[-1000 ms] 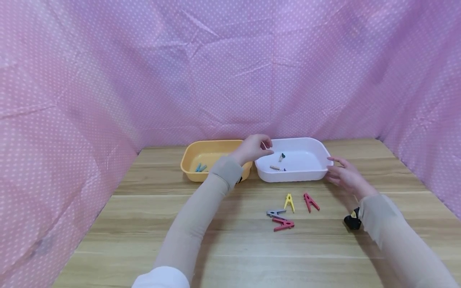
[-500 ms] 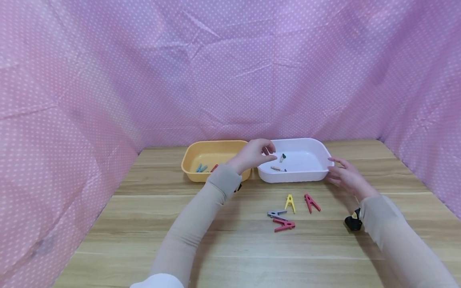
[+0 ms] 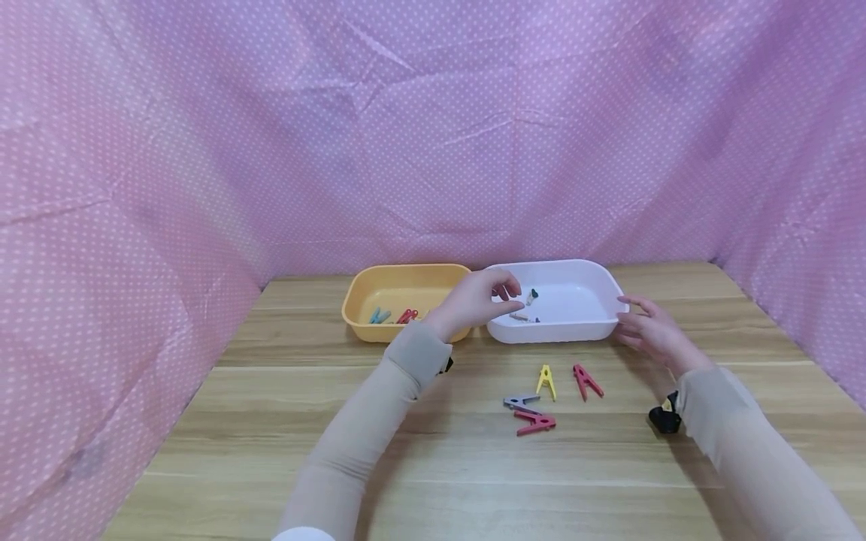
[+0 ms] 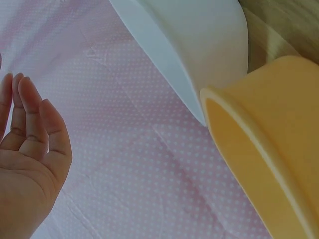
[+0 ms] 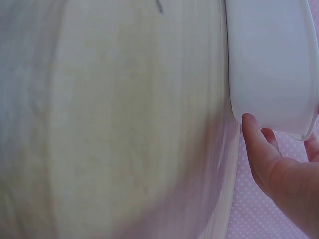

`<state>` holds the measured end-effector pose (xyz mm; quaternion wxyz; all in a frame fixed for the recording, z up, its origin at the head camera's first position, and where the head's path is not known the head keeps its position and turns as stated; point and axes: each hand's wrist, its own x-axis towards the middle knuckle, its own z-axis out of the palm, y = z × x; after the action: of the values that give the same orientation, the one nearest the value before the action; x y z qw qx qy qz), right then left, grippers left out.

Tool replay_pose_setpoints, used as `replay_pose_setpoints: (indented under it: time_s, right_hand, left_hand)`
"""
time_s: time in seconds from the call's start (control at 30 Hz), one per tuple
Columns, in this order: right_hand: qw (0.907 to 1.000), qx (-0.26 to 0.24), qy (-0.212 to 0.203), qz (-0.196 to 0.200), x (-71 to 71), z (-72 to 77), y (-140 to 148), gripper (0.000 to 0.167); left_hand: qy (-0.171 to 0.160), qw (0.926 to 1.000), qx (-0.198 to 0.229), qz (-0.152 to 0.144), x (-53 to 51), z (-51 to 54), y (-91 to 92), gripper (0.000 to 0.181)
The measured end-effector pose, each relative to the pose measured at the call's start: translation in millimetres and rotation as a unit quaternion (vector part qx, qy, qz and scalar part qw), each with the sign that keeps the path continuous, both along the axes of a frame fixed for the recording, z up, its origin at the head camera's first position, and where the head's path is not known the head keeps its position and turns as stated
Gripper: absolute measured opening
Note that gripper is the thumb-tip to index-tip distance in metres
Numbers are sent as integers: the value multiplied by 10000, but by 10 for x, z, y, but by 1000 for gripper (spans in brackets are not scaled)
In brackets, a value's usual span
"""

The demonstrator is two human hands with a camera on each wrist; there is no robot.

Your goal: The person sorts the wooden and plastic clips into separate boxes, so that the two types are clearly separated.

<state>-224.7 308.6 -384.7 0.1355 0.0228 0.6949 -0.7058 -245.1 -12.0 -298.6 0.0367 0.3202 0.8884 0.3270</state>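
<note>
Left hand (image 3: 475,299): loosely curved, thumb apart from fingers
Right hand (image 3: 651,332): spread, touching smooth white tub (image 3: 555,333)
Yellow tub (image 3: 370,332): round-cornered
Clothespins (image 3: 537,428): A-shaped
Tabletop (image 3: 257,428): wood-grained

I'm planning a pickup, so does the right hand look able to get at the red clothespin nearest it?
Likely yes: the right hand touches the white tub and would have to leave it, but nothing shows between the hand and that red clothespin.

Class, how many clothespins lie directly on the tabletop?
4: yellow clothespin in front of the white tray, red clothespin to its right, grey clothespin nearer the camera, second red clothespin beside it. Arms may hide others.
</note>
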Motion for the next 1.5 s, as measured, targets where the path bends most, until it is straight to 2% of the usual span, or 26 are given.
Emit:
replay_pose_setpoints:
  time_s: [0.2,0.47,0.67,0.87,0.97,1.17,1.3,1.4,1.5]
  right_hand:
    - [9999,140,9,14,9,-26,7,29]
    - [9994,342,-44,11,0,-29,15,53]
    - [9996,284,-41,-24,-5,-33,30,45]
    - [9994,345,3,-16,-2,-25,22,48]
    - [9992,387,-10,-8,3,-13,12,48]
    - [9987,500,-71,37,3,18,11,61]
    - [9988,484,-77,23,-5,13,17,59]
    - [9987,513,-24,25,-8,-1,17,58]
    - [9984,561,27,35,-6,-12,18,58]
  left_hand:
    - [-22,9999,144,-88,87,-84,-3,16]
    - [60,9996,126,-248,155,-176,-9,16]
    - [16,9996,110,-269,204,-212,-21,19]
    - [-99,9997,60,-208,247,-267,-46,16]
    - [-84,9995,80,-294,276,-286,-56,16]
    - [17,9981,1,-621,322,-334,-40,16]
    - [81,9970,-116,-765,344,-385,-17,18]
    - [11,9964,-211,-824,362,-425,-8,19]
    - [-193,9955,-331,-862,386,-452,-8,21]
